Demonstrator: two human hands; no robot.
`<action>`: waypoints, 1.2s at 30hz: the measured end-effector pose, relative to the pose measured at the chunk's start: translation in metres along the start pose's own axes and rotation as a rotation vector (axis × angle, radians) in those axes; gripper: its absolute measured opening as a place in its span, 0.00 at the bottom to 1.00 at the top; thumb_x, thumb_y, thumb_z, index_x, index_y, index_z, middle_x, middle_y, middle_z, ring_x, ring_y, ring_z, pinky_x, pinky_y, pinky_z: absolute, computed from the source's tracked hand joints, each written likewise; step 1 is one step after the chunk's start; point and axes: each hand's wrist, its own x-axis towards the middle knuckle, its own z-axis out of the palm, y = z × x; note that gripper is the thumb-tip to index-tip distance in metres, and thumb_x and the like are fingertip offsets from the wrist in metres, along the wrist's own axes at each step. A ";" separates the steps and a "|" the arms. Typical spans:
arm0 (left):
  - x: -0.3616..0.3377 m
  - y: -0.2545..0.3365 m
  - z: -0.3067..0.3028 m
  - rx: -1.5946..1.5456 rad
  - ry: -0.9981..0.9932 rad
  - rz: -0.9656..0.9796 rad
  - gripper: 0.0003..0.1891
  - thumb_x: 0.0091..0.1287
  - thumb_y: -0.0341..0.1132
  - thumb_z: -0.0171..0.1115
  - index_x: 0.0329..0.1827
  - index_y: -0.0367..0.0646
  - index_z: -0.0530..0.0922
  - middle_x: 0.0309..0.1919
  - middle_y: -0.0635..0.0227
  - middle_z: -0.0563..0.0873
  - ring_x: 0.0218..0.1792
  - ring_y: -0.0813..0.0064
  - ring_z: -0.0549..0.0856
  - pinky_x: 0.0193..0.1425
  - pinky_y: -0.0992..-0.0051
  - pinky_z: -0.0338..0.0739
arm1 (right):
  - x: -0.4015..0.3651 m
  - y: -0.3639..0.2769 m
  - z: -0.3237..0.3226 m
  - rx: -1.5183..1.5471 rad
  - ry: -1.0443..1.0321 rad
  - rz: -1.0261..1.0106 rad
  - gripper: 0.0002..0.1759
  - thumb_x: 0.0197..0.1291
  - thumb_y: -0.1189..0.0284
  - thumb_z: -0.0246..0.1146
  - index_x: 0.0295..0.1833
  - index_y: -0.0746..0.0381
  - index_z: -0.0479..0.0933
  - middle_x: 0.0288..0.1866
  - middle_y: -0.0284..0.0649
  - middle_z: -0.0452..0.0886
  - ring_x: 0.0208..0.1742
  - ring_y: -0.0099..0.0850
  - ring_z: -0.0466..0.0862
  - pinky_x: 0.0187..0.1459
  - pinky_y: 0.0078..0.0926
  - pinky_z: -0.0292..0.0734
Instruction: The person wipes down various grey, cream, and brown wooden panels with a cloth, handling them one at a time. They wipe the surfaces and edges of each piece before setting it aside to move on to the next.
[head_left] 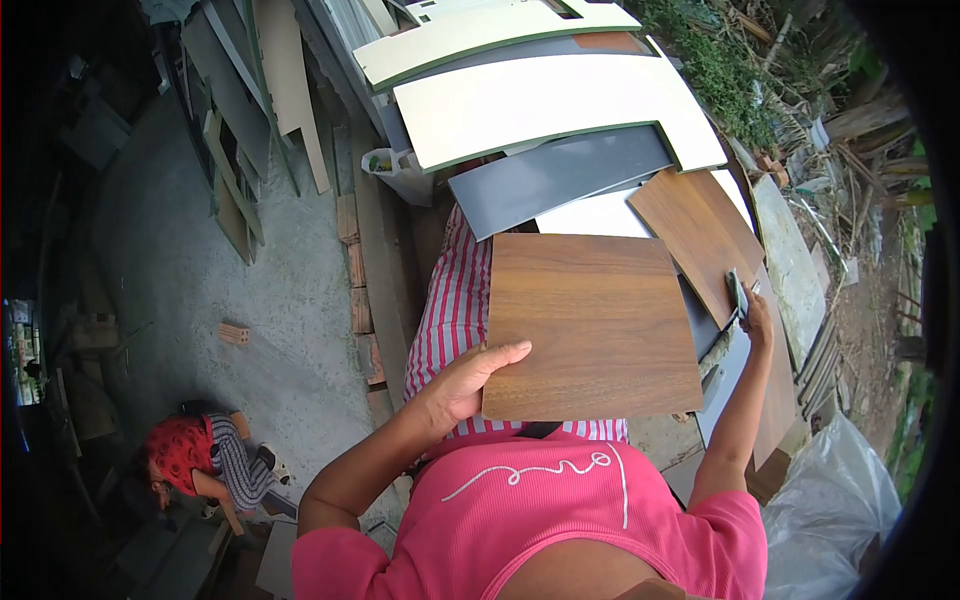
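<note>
A square wood-grain board lies over my lap, on striped trousers. My left hand grips its left edge, thumb on top and fingers underneath. Off to the right, my right hand is closed on a small grey object, too small to identify, beside the lower end of a second wood-grain board. Beyond the lap, that second board rests on dark grey and white panels.
Another person bends low at the lower left. Tall boards lean at the upper left. A brick lies on the concrete floor. Clear plastic sheeting is at the lower right, a white sack beside the panels.
</note>
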 end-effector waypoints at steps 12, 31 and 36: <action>0.037 0.027 0.015 0.046 0.115 0.328 0.30 0.63 0.42 0.61 0.62 0.32 0.63 0.53 0.51 0.74 0.56 0.64 0.76 0.57 0.67 0.74 | -0.094 -0.081 0.003 0.308 0.223 -0.247 0.20 0.66 0.56 0.52 0.52 0.58 0.77 0.23 0.30 0.74 0.22 0.14 0.68 0.23 0.14 0.61; 0.099 0.003 -0.018 -0.267 -0.025 0.438 0.37 0.67 0.59 0.48 0.71 0.44 0.52 0.65 0.59 0.65 0.65 0.63 0.67 0.66 0.58 0.65 | -0.119 -0.218 0.314 -0.601 0.100 -1.249 0.23 0.65 0.63 0.51 0.65 0.53 0.67 0.69 0.40 0.62 0.72 0.46 0.57 0.66 0.62 0.47; 0.105 -0.002 -0.021 -0.214 0.047 0.526 0.40 0.65 0.61 0.49 0.70 0.38 0.52 0.65 0.55 0.64 0.65 0.63 0.67 0.66 0.61 0.65 | -0.055 -0.202 0.278 -0.641 0.379 -0.887 0.24 0.68 0.61 0.45 0.66 0.57 0.64 0.71 0.44 0.59 0.73 0.49 0.54 0.66 0.64 0.47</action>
